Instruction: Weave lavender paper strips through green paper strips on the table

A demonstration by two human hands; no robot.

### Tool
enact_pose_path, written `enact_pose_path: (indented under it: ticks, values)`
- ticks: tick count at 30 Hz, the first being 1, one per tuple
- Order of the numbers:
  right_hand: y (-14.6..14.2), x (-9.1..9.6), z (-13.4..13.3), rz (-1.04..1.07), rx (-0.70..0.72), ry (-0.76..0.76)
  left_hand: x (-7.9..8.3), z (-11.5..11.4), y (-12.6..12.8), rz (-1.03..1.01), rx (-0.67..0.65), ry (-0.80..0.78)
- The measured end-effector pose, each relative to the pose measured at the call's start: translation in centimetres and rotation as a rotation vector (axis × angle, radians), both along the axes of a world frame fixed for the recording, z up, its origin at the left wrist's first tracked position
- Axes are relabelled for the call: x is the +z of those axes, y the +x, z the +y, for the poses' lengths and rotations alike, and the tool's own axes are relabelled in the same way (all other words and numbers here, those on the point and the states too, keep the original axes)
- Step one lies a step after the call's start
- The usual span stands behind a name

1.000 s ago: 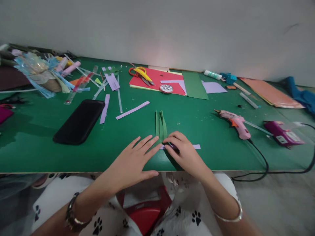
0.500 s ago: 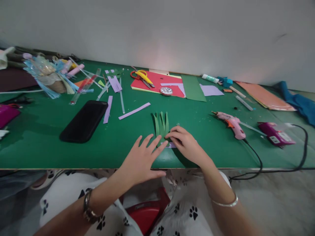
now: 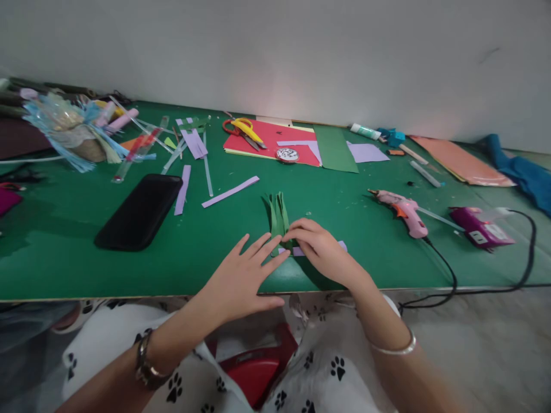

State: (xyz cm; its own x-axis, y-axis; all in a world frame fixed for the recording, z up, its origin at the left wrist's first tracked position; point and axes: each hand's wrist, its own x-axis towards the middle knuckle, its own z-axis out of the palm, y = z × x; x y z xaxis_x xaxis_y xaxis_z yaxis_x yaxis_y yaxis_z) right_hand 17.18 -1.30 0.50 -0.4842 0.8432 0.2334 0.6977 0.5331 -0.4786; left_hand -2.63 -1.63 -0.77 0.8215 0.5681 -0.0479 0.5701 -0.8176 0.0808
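Observation:
Green paper strips (image 3: 276, 215) stand in a fringe near the front edge of the table, with their upper ends curving apart. My left hand (image 3: 239, 281) is spread, and its fingertips rest at the lower left of the fringe. From the right, my right hand (image 3: 321, 252) has its fingers bent together on one of the green strips, low down; the fingertips partly hide the grip. A purple paper strip (image 3: 298, 251) lies crosswise under the fringe's base and beneath my right hand, its far end showing beyond the knuckles.
A black phone (image 3: 140, 212) lies left, near loose purple strips (image 3: 230, 191). Behind are scissors (image 3: 247, 132) on red paper (image 3: 297, 150). A pink glue gun (image 3: 404, 212) and a purple power socket (image 3: 480, 228) with a black cord are at right.
The view has shifted slightly. My right fingers have moved a little on the green strips, which now stand closer together, and more of the purple strip shows.

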Motion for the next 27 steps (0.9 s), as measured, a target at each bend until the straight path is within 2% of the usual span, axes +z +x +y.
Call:
enact_pose_path:
  ticks: [4, 10, 14, 21, 27]
  values:
    - [0.3, 0.8, 2.3, -0.2, 0.011, 0.099, 0.2, 0.0, 0.1, 0.003, 0.012, -0.021]
    - [0.9, 1.5, 5.9, -0.476, 0.061, 0.102, 0.5, -0.1, 0.2, 0.035, 0.027, -0.048]
    - [0.7, 1.7, 6.3, -0.556, 0.127, 0.08, 0.1, -0.1, 0.2, -0.011, 0.033, -0.046]
    - [0.2, 2.3, 6.7, -0.643, 0.166, 0.13, -0.3, 0.0, 0.0, -0.039, 0.027, -0.041]
    - [0.8, 2.9, 7.3, -0.604, 0.169, 0.031, -0.5, -0.1, -0.1, -0.055, 0.02, -0.023]
